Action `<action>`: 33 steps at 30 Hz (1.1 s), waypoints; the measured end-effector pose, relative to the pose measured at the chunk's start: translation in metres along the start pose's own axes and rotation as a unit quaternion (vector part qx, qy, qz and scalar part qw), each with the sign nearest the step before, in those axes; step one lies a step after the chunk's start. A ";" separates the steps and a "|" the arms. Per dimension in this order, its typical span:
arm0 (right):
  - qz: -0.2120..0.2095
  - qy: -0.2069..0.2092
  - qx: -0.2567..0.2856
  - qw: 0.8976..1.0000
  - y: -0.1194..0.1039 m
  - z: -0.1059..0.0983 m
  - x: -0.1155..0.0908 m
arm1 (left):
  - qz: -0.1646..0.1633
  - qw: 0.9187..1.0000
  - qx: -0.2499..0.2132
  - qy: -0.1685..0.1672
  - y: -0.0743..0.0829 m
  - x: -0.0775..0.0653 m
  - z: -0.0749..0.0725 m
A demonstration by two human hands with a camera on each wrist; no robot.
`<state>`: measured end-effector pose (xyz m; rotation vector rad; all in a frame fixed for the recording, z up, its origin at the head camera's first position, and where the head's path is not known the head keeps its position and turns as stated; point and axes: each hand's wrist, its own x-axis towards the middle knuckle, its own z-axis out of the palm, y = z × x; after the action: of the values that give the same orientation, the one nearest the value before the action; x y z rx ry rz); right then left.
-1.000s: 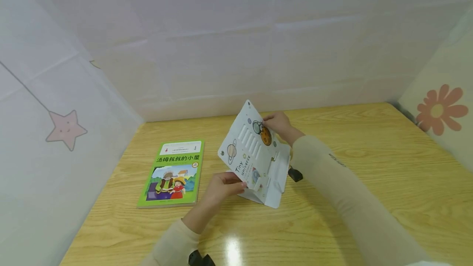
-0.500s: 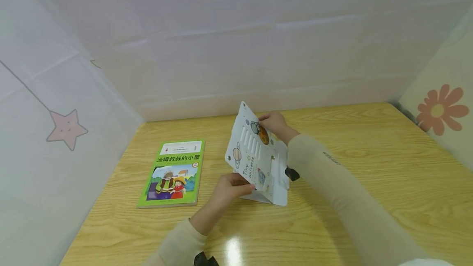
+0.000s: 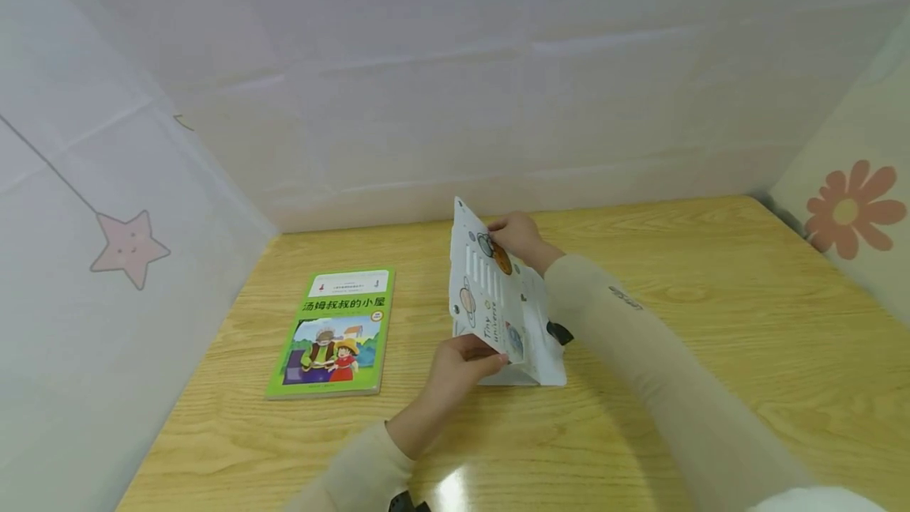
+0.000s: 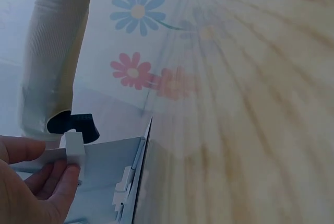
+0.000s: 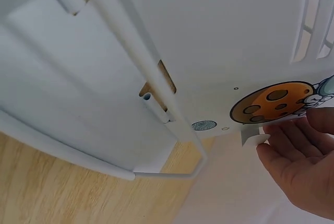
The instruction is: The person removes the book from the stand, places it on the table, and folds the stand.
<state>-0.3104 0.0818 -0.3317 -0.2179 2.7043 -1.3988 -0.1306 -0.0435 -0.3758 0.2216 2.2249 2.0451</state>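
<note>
A white folding book stand point(image 3: 490, 291) printed with planets and "Tiny universe" stands partly unfolded on the wooden table, its printed panel tilted up over a base plate point(image 3: 547, 366). My left hand point(image 3: 455, 374) pinches the panel's near lower edge; in the left wrist view the fingers point(image 4: 62, 190) hold it beside a small white tab point(image 4: 74, 148). My right hand point(image 3: 520, 237) grips the panel's far edge by the orange planet point(image 5: 276, 101). A white wire support point(image 5: 151, 75) between panel and base shows in the right wrist view.
A green picture book point(image 3: 332, 334) lies flat on the table point(image 3: 675, 283) left of the stand. White sheets point(image 3: 426, 101) with printed figures hang behind and at both sides. A black wrist-camera piece point(image 3: 559, 333) sits beside the base.
Both hands have turned the stand: the printed panel now faces more to the right and stands steeper. The left hand has shifted right and slightly up; the right hand a little left.
</note>
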 end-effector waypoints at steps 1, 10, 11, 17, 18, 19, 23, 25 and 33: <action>-0.005 0.000 -0.001 1.000 0.000 0.001 0.000 | 0.001 1.000 0.000 0.003 0.000 0.000 0.002; -0.019 -0.010 -0.025 0.999 -0.007 0.005 0.001 | 0.013 1.000 0.001 0.012 0.003 0.000 0.015; -0.022 -0.011 -0.028 0.999 -0.007 0.005 0.001 | 0.017 1.000 0.006 0.015 0.003 0.000 0.016; -0.039 -0.022 -0.023 0.999 -0.010 0.009 0.002 | 0.037 0.999 0.010 0.039 0.004 0.001 0.023; -0.042 -0.025 -0.021 0.999 -0.011 0.009 0.002 | 0.038 0.998 0.008 0.043 0.004 0.001 0.025; -0.047 -0.028 -0.020 0.998 -0.011 0.010 0.003 | 0.037 0.998 0.006 0.046 0.003 0.001 0.026; -0.058 -0.037 -0.024 0.997 -0.011 0.010 0.003 | 0.031 0.998 0.010 0.059 0.003 0.002 0.033; -0.062 -0.043 -0.029 0.997 -0.011 0.009 0.003 | 0.026 0.997 0.009 0.066 0.003 0.003 0.037; -0.081 -0.062 -0.046 0.994 -0.008 0.004 0.004 | 0.031 0.995 -0.012 0.095 0.002 0.006 0.051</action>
<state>-0.3135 0.0730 -0.3278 -0.5237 2.7015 -1.2509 -0.1272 0.0072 -0.3784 0.0989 2.3285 2.2095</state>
